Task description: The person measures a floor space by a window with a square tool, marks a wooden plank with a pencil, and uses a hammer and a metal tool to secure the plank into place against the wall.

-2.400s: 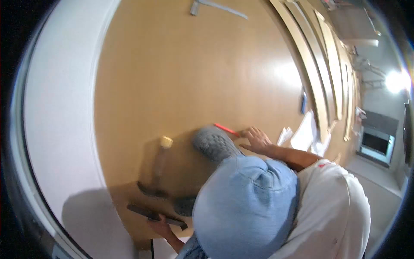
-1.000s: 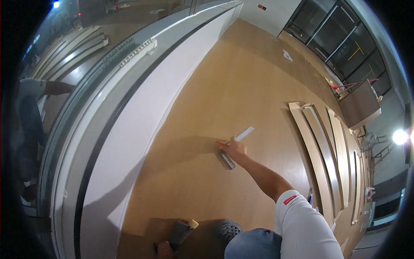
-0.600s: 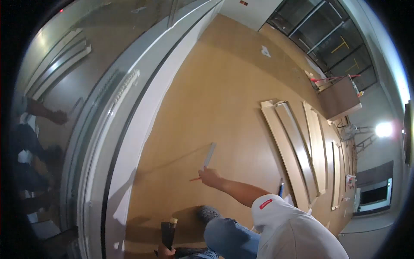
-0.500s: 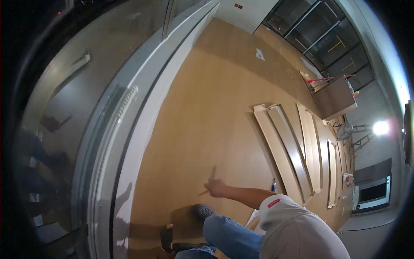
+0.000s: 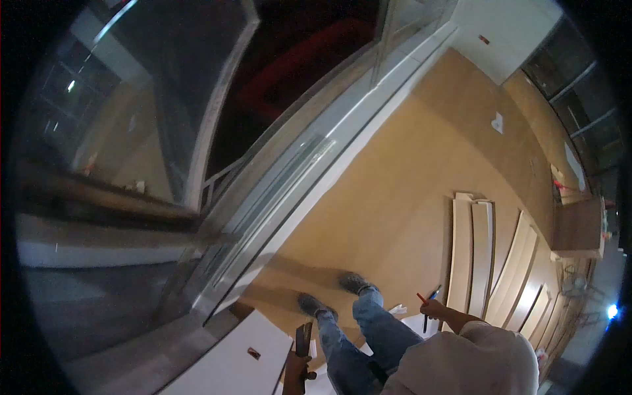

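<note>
I stand on a tan wood-look floor [image 5: 401, 178], in blue jeans and grey shoes [image 5: 312, 305]. My left hand [image 5: 297, 370] is at the bottom edge, closed around a dark long-handled tool [image 5: 303, 337] that points up; what kind of tool it is I cannot tell. My right hand [image 5: 435, 309] is out to the right at hip height. It grips a red pencil [image 5: 421, 297] together with a slim dark stick-like item [image 5: 432, 294]. Both hands are well above the floor.
A white board [image 5: 227, 359] lies by my left foot. Several long light floor planks [image 5: 473, 253] lie in rows to the right. A white baseboard and a glass wall [image 5: 197, 118] run along the left. A wooden cabinet [image 5: 579, 230] stands far right.
The view has risen from close to the floor to standing height. My right hand, earlier stretched out to the floor, is drawn back near my body. My left hand keeps its dark tool.
</note>
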A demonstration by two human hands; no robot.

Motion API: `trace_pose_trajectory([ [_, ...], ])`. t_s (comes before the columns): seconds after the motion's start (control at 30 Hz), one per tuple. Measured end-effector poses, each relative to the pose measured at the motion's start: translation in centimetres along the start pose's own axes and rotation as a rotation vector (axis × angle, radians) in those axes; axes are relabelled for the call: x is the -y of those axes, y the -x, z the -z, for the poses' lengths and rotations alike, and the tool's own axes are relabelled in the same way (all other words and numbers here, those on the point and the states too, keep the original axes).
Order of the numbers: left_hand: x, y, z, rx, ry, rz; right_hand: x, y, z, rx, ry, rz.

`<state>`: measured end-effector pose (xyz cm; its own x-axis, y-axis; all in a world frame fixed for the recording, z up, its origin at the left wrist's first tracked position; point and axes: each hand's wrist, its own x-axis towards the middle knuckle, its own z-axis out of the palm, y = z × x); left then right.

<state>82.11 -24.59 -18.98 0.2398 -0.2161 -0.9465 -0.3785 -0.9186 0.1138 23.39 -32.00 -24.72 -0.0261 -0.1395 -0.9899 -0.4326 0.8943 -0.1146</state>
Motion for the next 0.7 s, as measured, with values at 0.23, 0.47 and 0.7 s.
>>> trace_pose_trajectory([
  [0.23, 8.0, 14.6, -13.7, -0.259, 0.343, 0.041, 16.1, 6.0, 4.4, -0.148, 0.747, 0.571],
  [0.47, 13.4, 23.9, -31.1, -0.45, 0.724, 0.175, 22.8, 8.3, 7.1, 0.033, 0.631, 0.634],
  [0.7, 6.0, 36.6, -54.5, -0.521, 1.556, 0.451, 22.7, 21.3, 4.5, 0.414, 0.964, 0.506],
])
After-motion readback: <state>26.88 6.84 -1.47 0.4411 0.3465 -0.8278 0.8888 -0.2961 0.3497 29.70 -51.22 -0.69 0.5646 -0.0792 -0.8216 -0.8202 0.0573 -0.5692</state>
